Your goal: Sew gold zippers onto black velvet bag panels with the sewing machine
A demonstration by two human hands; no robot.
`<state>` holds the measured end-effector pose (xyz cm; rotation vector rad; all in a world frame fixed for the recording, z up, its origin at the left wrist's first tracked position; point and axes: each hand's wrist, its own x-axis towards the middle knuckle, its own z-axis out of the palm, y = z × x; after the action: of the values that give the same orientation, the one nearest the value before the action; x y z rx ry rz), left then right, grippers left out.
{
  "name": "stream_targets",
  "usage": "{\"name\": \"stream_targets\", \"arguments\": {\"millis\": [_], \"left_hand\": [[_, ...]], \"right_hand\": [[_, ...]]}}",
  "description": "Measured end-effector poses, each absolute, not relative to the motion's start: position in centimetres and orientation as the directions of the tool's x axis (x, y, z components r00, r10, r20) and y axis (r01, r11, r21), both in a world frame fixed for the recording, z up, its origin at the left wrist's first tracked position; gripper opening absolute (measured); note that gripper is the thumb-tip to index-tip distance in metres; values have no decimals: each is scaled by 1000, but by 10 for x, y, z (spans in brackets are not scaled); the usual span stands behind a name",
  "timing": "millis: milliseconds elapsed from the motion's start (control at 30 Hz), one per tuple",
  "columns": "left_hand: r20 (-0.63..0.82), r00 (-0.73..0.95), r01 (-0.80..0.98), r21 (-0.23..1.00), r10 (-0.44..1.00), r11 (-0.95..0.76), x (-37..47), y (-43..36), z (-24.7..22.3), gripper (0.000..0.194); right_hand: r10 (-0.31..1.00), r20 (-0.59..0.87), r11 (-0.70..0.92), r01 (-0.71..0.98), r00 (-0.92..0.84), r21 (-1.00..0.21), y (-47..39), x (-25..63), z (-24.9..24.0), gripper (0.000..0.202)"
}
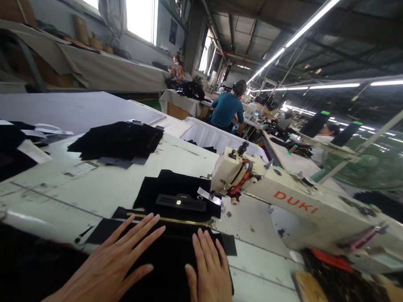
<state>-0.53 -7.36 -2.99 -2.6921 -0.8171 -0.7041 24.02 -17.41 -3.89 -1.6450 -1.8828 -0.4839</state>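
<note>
Black fabric [170, 265] with a gold-toothed zipper [172, 219] lies at the front of the sewing table. My left hand [113, 256] rests on its left part, fingers spread and pointing toward the zipper. On the right part lies my right hand [209, 269], flat with the fingers stretched out. Neither hand grips anything. Just beyond the zipper, a black panel with a dark patch [181, 202] and a small gold stud reaches the needle area of the sewing machine [273, 189]. A white strip [209, 196] sits by the presser foot.
A stack of black fabric pieces [118, 140] lies further back on the table [53, 175]. More black pieces with white strips [8, 151] are at the left edge. A white plastic bin [202, 133] stands behind. A fan [371, 160] and a seated co-worker [227, 110] are beyond.
</note>
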Motion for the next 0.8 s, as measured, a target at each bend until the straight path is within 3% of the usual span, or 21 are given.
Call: {"name": "stream_targets", "arguments": {"millis": [200, 333, 467, 633, 800], "left_hand": [[481, 726, 573, -27, 492, -819, -11, -74, -35, 72], [477, 734, 576, -61, 483, -815, -12, -77, -35, 70], [477, 741, 583, -110, 472, -805, -11, -77, -39, 70], [515, 721, 560, -40, 463, -827, -14, -71, -57, 67], [465, 718, 579, 14, 518, -815, -16, -69, -73, 75]], "right_hand": [[829, 552, 165, 983, -96, -77, -184, 251, -35, 44], [854, 490, 203, 979, -176, -2, -193, 264, -40, 50], [864, 475, 184, 983, -166, 10, -203, 272, -42, 49], [865, 477, 176, 984, -155, 2, -219, 277, -36, 44], [843, 532, 109, 994, -79, -24, -234, 282, -35, 37]]}}
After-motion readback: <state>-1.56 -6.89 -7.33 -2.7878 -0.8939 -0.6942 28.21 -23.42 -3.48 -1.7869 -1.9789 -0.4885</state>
